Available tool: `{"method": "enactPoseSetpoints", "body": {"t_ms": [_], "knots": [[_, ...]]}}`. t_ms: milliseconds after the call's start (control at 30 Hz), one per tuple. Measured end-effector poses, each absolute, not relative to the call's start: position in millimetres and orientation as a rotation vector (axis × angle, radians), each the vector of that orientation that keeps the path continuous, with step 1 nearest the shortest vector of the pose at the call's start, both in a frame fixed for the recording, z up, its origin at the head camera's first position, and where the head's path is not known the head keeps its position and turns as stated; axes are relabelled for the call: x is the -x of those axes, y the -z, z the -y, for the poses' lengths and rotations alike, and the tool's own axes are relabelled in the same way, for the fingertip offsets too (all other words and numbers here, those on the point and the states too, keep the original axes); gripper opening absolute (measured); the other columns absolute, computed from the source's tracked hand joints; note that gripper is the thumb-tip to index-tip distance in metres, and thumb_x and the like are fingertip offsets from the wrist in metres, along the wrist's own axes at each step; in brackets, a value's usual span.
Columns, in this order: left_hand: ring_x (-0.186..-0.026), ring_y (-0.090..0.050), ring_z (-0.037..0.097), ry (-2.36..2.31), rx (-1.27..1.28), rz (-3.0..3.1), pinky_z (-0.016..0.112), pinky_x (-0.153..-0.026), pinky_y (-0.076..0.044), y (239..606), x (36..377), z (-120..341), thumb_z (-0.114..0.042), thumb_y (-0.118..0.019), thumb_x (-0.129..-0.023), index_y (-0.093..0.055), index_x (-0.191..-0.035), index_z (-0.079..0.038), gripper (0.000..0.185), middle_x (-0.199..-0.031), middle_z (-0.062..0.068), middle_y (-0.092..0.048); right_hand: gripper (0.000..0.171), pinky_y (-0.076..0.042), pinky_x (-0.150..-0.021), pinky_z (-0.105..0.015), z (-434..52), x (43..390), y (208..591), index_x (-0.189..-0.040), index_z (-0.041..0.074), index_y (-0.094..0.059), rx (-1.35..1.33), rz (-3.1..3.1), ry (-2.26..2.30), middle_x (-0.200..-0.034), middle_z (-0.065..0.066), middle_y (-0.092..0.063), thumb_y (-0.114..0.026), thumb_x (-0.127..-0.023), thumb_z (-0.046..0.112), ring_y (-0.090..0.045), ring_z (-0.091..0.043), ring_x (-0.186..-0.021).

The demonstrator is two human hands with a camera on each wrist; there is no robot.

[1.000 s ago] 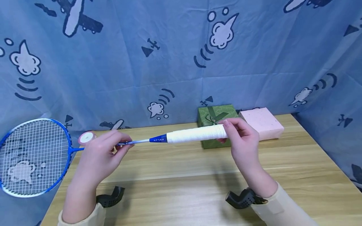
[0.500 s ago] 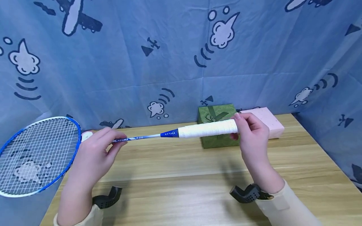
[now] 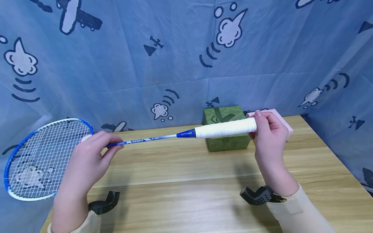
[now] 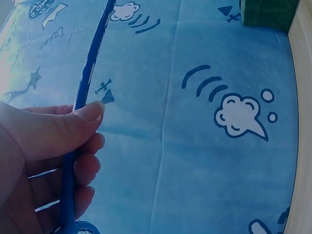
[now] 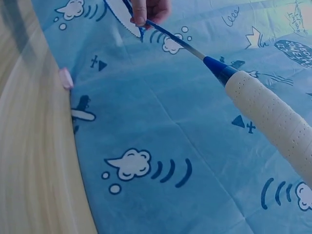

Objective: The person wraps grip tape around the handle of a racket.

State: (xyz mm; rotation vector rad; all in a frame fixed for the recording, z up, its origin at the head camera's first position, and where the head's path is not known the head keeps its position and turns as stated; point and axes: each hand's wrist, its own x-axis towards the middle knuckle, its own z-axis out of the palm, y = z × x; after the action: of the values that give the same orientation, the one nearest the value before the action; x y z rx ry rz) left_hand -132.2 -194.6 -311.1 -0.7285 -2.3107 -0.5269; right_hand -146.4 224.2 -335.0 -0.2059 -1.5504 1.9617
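Note:
A blue and white badminton racket is held level above the table by both hands, its strung head to the left and its white wrapped handle to the right. My left hand pinches the blue shaft near the head between thumb and fingers; in the left wrist view the thumb lies across the shaft. The butt end of the handle is pinched by my right hand. In the right wrist view the perforated grip wrap runs out at the right edge, and the right fingers are out of sight.
A green gift box with a ribbon stands at the back of the wooden table, behind the handle. Partly behind my right hand is a pink box. A small pink and white roll stands at the back left. Patterned blue cloth hangs behind.
Both hands have carried the handle to the right and slightly up. The left hand has shifted a little left, baring more of the shaft, and the racket head has turned and moved right.

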Motion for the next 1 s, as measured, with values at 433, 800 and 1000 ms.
{"method": "enactPoseSetpoints", "body": {"t_ms": [433, 800, 1000], "knots": [[-0.068, -0.057, 0.014, 0.517, 0.784, 2.214, 0.027, -0.067, -0.04, 309.5, 131.6, 186.7, 0.005, -0.087, -0.072, -0.076, -0.087, -0.014, 0.026, -0.08, -0.004, -0.071, 0.02, -0.04, -0.079, -0.023, -223.6, 138.6, 330.3, -0.095, -0.003, -0.075, -0.233, 1.992, -1.132, -0.094, -0.011, -0.072, -0.061, -0.101, 0.009, -0.058, -0.02, -0.091], [-0.067, -0.062, 0.014, 0.538, 0.833, 2.208, 0.027, -0.063, -0.045, 314.2, 130.6, 177.5, 0.002, -0.085, -0.076, -0.075, -0.088, -0.012, 0.021, -0.081, -0.004, -0.072, 0.025, -0.038, -0.086, -0.055, -220.6, 131.5, 327.7, -0.097, 0.004, -0.076, -0.429, 2.142, -0.668, -0.096, -0.012, -0.075, -0.075, -0.089, 0.028, -0.057, -0.039, -0.099], [-0.066, -0.063, 0.013, 0.46, 0.833, 2.213, 0.03, -0.059, -0.047, 317.4, 131.0, 177.1, -0.031, -0.065, -0.102, -0.075, -0.088, -0.013, 0.025, -0.083, -0.005, -0.073, 0.05, -0.039, -0.083, -0.056, -221.0, 127.5, 326.9, -0.107, 0.009, -0.073, -0.444, 2.341, -0.521, -0.102, -0.009, -0.072, -0.089, -0.074, 0.043, -0.059, -0.035, -0.103]]}}
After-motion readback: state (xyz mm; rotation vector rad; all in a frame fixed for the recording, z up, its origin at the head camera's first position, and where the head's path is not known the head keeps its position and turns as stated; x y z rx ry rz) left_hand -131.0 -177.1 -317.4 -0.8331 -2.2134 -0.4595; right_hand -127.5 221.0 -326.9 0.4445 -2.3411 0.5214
